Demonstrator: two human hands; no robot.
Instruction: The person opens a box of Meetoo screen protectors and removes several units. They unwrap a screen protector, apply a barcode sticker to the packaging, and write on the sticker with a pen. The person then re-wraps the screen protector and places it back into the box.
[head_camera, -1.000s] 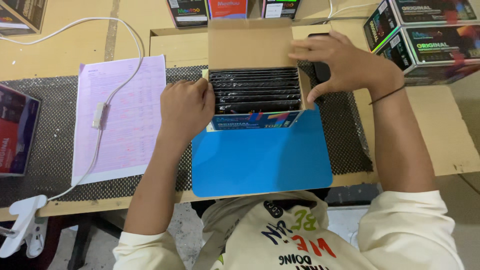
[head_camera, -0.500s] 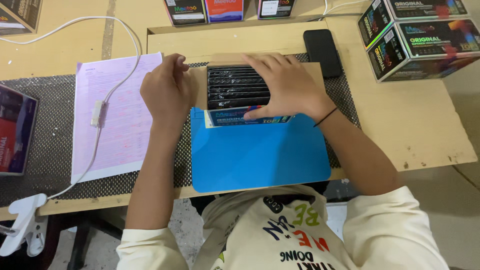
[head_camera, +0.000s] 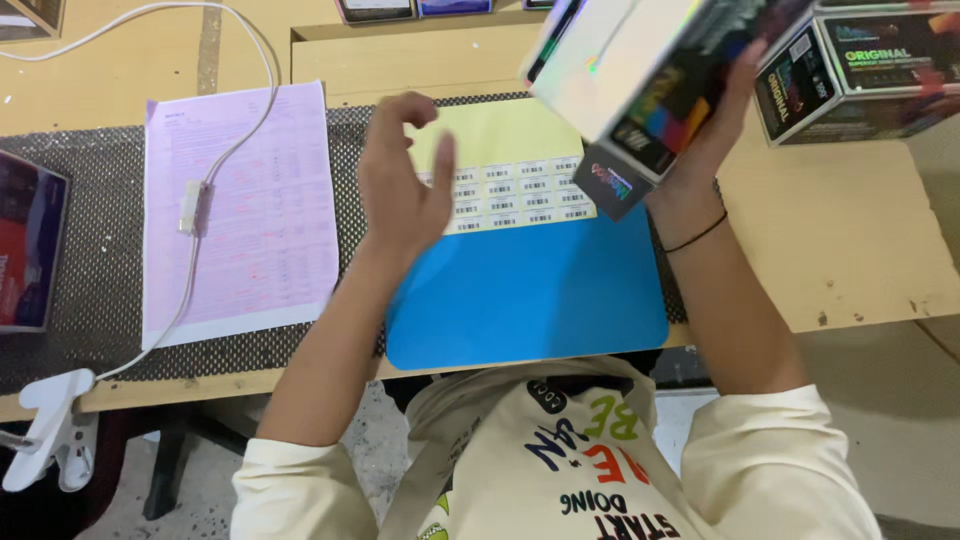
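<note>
My right hand grips a closed cardboard box with a shiny pale face and a dark colourful side, lifted and tilted above the table at the upper right. My left hand hovers with fingers apart over the left edge of a yellow sheet of barcode stickers, holding nothing. The sticker sheet lies on a blue mat in front of me.
A pink printed paper lies to the left with a white cable and switch across it. Stacked dark printed boxes stand at the far right. A black mesh mat covers the wooden table. A white clamp grips the front edge.
The box was shut and lifted off the mat by my right hand, up and to the right. The yellow sticker sheet under it is uncovered. My left hand let go.
</note>
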